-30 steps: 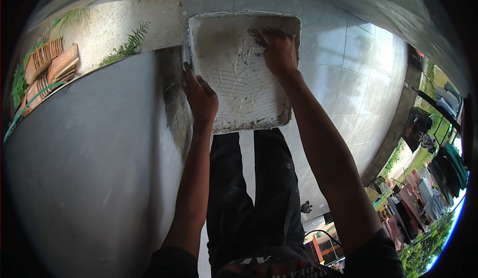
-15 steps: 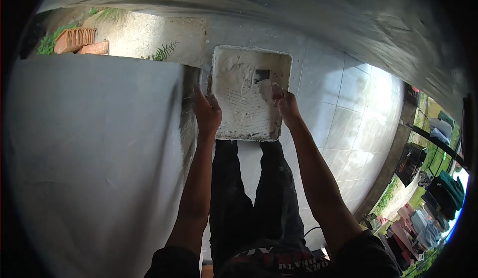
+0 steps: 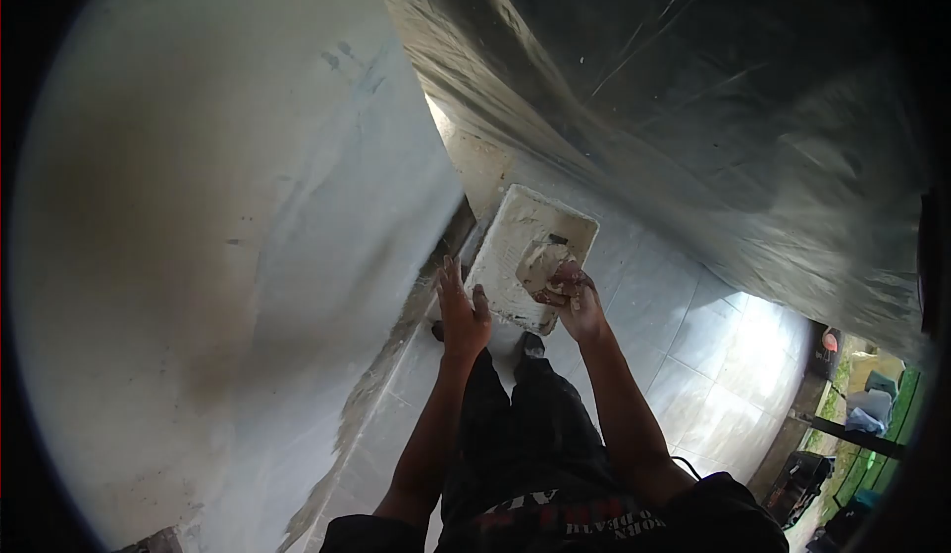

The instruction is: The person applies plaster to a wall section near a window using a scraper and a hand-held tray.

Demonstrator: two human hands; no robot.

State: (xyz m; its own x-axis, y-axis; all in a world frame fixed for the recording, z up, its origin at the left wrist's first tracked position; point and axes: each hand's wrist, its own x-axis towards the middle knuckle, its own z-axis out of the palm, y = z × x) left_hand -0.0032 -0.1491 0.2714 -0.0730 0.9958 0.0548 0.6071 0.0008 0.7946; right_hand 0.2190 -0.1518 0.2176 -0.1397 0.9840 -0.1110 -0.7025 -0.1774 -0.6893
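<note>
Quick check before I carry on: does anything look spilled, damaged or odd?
No spill that I can see. Dark smudges mark the pale wall, and the strip along its foot looks rough and patchy against the smoother surface. The tray has a messy, paste-caked rim.

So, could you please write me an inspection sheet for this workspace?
Surface: large grey rectangular floor tiles, glare at right.
Job's things: rectangular white-rimmed tray, coated inside with off-white paste; paste-covered flat tool, partly hidden.
Clutter: pale cloths and a black bundle at far right.
Hands: left hand open near the tray, nothing seen in it; right hand grips the flat tool over the tray.
Cables: thin black curved line at lower right, perhaps a cord.
Surroundings: smudged grey panel or wall at left; translucent plastic sheeting overhead.
</note>
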